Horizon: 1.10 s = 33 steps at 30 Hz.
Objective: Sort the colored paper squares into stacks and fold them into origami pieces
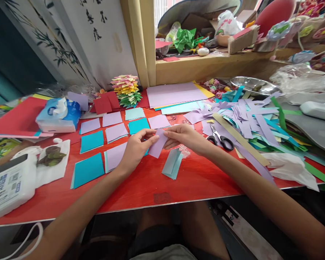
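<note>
A small lavender paper piece (157,145) is held up between both hands over the red table (141,191). My left hand (137,146) pinches its left edge with thumb and forefinger. My right hand (182,136) grips its upper right corner, fingers pressed together. Just below lies a folded pale teal paper (172,164), partly opened along its crease. To the left, stacks of lavender paper (116,132) and teal paper (89,170) squares stand in rows. My left hand hides part of the nearest stacks. Black-handled scissors (220,139) rest right of my right hand.
Cut paper strips (246,119) are heaped at the right, near a metal dish (256,86). Behind the squares stands a layered paper stack (126,91) beside large lavender sheets (176,94). A tissue pack (59,115) and a white device (12,186) are at the left.
</note>
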Available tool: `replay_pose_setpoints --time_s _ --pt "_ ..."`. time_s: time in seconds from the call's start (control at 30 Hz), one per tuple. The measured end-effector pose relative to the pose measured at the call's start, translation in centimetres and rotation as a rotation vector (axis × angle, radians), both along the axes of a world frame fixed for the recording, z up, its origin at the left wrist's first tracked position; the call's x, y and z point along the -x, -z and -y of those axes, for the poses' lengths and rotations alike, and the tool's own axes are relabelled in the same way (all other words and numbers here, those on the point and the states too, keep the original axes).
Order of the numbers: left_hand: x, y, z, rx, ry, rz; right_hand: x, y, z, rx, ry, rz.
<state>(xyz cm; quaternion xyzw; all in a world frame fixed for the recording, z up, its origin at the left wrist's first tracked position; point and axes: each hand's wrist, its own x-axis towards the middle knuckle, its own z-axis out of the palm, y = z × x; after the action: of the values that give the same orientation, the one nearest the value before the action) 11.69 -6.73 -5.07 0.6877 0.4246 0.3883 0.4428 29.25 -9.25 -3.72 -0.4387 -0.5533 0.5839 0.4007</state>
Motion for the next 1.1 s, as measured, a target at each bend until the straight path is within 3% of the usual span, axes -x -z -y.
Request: replay_pose_setpoints --time_s 0.2,0.37,0.57,0.77,0.93,1.1 --pt "0.1 -0.4 0.2 0.096 0.099 0.075 -0.1 0.2 0.0 -0.002 -0.072 0.002" --pt "0.1 -0.5 0.3 0.095 0.097 0.093 0.1 0.2 0.1 -0.058 -0.089 0.103" --pt "0.0 -0.4 0.3 0.087 0.112 0.078 0.5 0.5 0.3 -0.303 0.061 0.264" --pt "-0.1 -0.8 0.2 0.136 0.108 0.053 -0.1 0.6 0.0 -0.314 0.16 0.218" --pt "-0.1 -1.5 0.5 0.134 0.136 0.034 -1.1 -0.8 -0.5 -0.263 0.352 0.127" --pt "0.2 -1.8 0.8 0.092 0.171 -0.018 -4.2 -2.7 -0.2 -0.35 0.552 0.136"
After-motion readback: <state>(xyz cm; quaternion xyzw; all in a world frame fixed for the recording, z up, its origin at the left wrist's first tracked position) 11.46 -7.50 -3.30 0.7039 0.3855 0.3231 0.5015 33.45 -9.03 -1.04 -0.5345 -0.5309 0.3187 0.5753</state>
